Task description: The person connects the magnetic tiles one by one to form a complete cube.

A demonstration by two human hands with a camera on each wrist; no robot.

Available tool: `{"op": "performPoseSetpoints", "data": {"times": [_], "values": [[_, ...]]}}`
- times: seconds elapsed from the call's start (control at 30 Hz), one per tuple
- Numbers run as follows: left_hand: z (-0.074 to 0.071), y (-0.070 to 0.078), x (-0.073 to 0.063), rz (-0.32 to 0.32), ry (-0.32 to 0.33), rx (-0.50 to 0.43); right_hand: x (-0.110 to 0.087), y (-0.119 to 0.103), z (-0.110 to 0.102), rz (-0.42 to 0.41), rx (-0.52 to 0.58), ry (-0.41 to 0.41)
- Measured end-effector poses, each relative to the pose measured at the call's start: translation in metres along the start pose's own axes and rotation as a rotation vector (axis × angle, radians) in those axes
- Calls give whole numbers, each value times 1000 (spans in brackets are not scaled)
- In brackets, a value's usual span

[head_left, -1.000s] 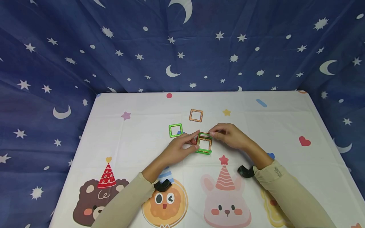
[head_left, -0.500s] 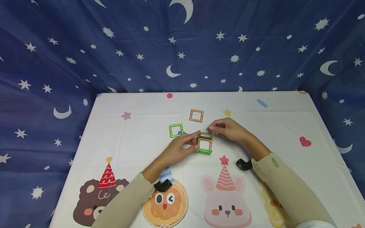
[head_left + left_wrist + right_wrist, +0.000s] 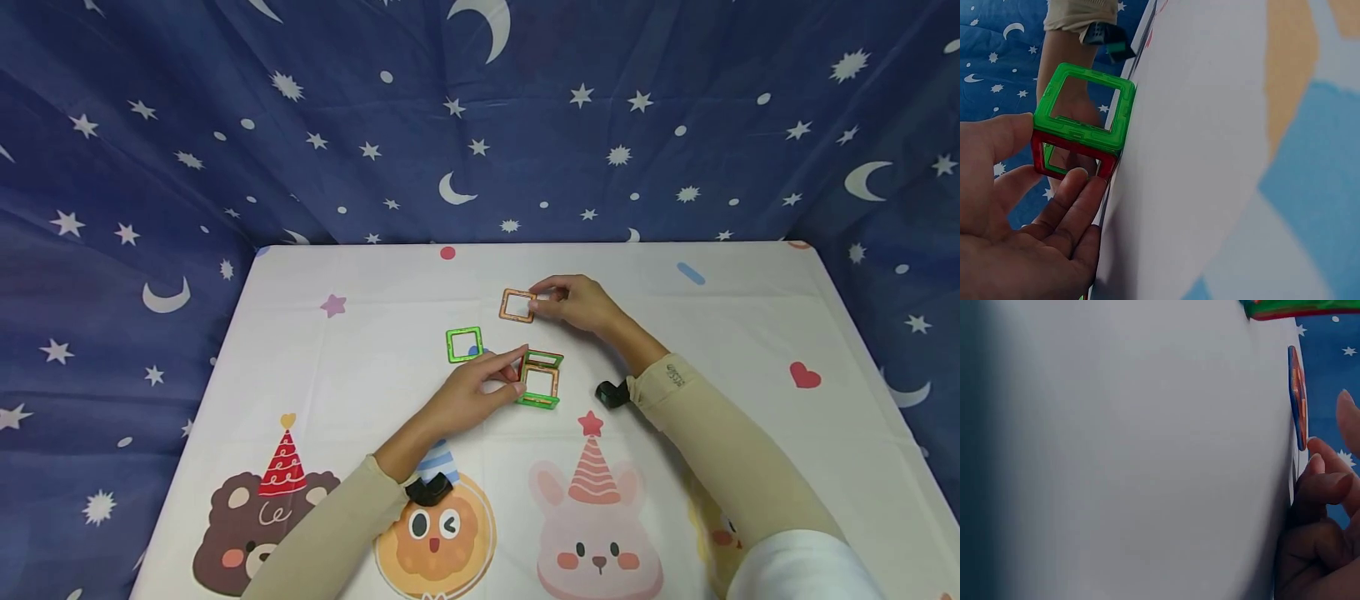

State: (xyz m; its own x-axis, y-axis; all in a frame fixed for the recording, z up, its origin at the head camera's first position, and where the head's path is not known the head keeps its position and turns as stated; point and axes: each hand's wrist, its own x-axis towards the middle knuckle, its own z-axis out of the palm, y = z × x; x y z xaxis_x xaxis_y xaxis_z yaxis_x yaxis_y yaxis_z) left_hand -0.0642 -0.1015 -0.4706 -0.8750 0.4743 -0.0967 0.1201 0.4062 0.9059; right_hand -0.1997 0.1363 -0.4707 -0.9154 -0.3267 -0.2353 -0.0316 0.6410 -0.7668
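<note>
My left hand [image 3: 472,392] grips a partly built box of magnetic tiles [image 3: 538,402] by its left side, mid-table. In the left wrist view, thumb and fingers hold its red side tile [image 3: 1075,149], beside a green square tile [image 3: 1079,133]. An orange tile forms its base in the head view. Farther back, my right hand [image 3: 581,304] is at the right edge of a loose orange square magnetic tile [image 3: 516,318]. The right wrist view shows that orange tile [image 3: 1298,403] edge-on, a fingertip at its end and the thumb held apart from it.
A loose green square magnetic tile [image 3: 450,347] lies left of the box, just beyond the left hand. The white tablecloth [image 3: 375,350] has printed cartoon figures. A blue starry curtain [image 3: 540,150] rises behind the table's back edge.
My right hand has left the box's far green tile, which now leans back a little, and moved back to the loose orange tile. The left hand has stayed on the box.
</note>
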Motion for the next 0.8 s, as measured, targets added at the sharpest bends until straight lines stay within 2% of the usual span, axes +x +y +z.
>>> {"op": "performPoseSetpoints", "data": {"times": [0.17,0.37,0.63,0.8], "values": [[0,-1,0,16,5,8,9,-3,6,-1,-98,39],[0,-1,0,20,7,15,8,-4,11,-26,-150,75],[1,0,0,15,6,19,7,-4,9,-6,-112,62],[1,1,0,10,8,28,4,-2,7,30,-32,38]]}}
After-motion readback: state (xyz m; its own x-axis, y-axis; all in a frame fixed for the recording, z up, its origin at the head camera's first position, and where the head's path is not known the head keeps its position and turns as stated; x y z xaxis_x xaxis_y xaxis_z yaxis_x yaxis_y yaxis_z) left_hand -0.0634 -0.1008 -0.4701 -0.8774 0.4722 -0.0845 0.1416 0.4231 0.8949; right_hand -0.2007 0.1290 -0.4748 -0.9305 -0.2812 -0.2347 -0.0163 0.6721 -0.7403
